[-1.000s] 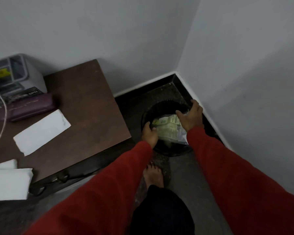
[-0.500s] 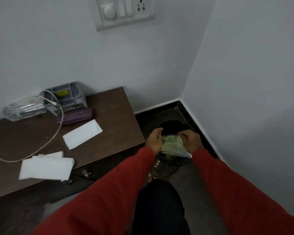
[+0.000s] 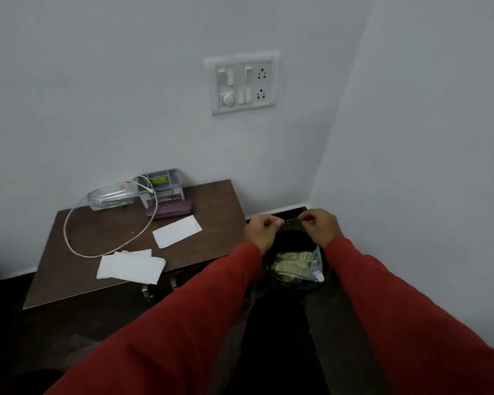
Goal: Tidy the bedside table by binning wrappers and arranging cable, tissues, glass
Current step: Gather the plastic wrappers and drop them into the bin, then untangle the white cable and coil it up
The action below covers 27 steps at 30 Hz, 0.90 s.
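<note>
A green-and-clear wrapper (image 3: 293, 265) lies inside the black bin (image 3: 293, 240) on the floor, right of the bedside table (image 3: 217, 206). My left hand (image 3: 261, 228) and right hand (image 3: 320, 225) hover above the bin's far rim, fingers curled in, nothing visible in them. On the table, a white cable (image 3: 69, 223) lies in a loose loop. White tissues (image 3: 130, 267) lie near the front edge, and another white sheet (image 3: 177, 230) lies mid-table. A clear glass (image 3: 109, 196) lies on its side at the back.
A grey organiser box (image 3: 160, 186) and a purple case (image 3: 169, 210) sit at the table's back against the wall. A switch and socket panel (image 3: 243, 82) is on the wall above. The bin stands in the room's corner, walls close behind and to the right.
Both hands have let go of the wrapper and lifted out of the bin; the wrapper now lies inside it. My view has risen and pulled back, showing the whole table.
</note>
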{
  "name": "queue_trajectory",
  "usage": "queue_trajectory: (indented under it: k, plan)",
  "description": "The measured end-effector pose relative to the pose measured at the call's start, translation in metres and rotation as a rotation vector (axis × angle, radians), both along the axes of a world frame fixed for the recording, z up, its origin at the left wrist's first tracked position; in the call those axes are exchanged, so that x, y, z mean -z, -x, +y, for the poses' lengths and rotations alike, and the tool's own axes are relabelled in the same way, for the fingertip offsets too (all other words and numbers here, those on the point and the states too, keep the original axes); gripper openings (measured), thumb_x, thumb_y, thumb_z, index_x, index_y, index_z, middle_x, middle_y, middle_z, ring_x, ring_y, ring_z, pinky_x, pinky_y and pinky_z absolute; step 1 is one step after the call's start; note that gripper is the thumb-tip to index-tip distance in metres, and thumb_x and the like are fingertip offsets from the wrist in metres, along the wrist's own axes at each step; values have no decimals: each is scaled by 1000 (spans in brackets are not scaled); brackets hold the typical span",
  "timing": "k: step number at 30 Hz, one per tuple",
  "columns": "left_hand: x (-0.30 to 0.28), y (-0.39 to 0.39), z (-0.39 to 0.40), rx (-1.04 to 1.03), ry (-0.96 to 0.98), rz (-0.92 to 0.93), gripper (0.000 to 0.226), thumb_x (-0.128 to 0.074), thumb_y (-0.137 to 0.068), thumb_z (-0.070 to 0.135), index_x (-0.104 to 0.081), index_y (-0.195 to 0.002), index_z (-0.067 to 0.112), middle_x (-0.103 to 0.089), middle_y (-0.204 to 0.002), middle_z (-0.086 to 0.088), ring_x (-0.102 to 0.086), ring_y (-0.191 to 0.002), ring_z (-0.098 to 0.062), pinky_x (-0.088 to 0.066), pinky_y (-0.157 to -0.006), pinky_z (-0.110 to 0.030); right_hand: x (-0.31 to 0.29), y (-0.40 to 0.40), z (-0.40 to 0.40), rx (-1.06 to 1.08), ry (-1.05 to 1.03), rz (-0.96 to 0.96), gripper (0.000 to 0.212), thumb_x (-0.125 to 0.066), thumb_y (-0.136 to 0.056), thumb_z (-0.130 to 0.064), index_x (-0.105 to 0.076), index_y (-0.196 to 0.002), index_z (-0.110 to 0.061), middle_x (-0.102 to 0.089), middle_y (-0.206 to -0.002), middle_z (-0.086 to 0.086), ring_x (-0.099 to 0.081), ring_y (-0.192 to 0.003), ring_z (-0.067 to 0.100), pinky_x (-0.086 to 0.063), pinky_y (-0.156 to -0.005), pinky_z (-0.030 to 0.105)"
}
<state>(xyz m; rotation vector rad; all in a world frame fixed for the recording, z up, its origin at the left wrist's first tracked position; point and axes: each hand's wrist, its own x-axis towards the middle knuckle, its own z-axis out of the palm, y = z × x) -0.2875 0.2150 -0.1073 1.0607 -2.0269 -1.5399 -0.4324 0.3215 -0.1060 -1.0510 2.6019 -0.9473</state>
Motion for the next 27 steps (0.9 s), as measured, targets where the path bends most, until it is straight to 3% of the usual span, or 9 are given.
queue_trajectory:
  k: [3, 5, 7, 15, 21, 27]
  plan:
    - [-19, -19, -2, -36, 40, 25, 16, -73, -91, 27, -77, -94, 13, -76, -94, -4, -67, -88, -13, -55, -77, -23, -15, -12, -6, -41, 33, 1, 22, -63, -84, 1, -74, -100, -8, -69, -106, 11, -66, -94, 24, -39, -81, 13]
    - [-27, -34, -7, -59, 48, 29, 15, -76, -88, 30, -74, -87, 15, -76, -96, -4, -65, -83, -10, -47, -62, -7, -21, -22, -13, -71, 55, 0, 23, -62, -84, 1, -74, -101, -9, -69, -107, 12, -66, -92, 24, -44, -84, 20]
    - [-33, -51, -15, -83, 56, 24, 22, -77, -87, 33, -74, -90, 11, -76, -100, -3, -64, -86, -9, -40, -59, -3, -27, -35, -21, -111, 70, 6, 23, -62, -85, 2, -73, -101, -9, -69, -107, 11, -63, -85, 20, -46, -84, 23]
    - [-45, -124, -48, -257, 63, 104, 10, -69, -92, 33, -70, -86, 25, -74, -96, 4, -68, -97, -17, -53, -90, -33, -42, -94, -62, -261, 139, 25, 22, -59, -87, 2, -73, -101, -9, -67, -106, 10, -59, -81, 16, -44, -78, 22]
    - [-30, -180, -88, -386, 35, 175, 11, -67, -91, 28, -70, -81, 27, -70, -84, 7, -64, -87, -14, -55, -93, -49, -34, -134, -98, -381, 137, 60, 21, -61, -88, 0, -73, -102, -11, -67, -104, 8, -58, -84, 13, -44, -80, 20]
    - [-14, -232, -124, -561, -16, 224, 11, -69, -92, 24, -71, -82, 27, -73, -86, 1, -67, -88, -18, -54, -92, -45, -19, -157, -137, -429, 132, 68, 23, -62, -86, 3, -73, -100, -11, -67, -102, 8, -58, -80, 14, -43, -78, 19]
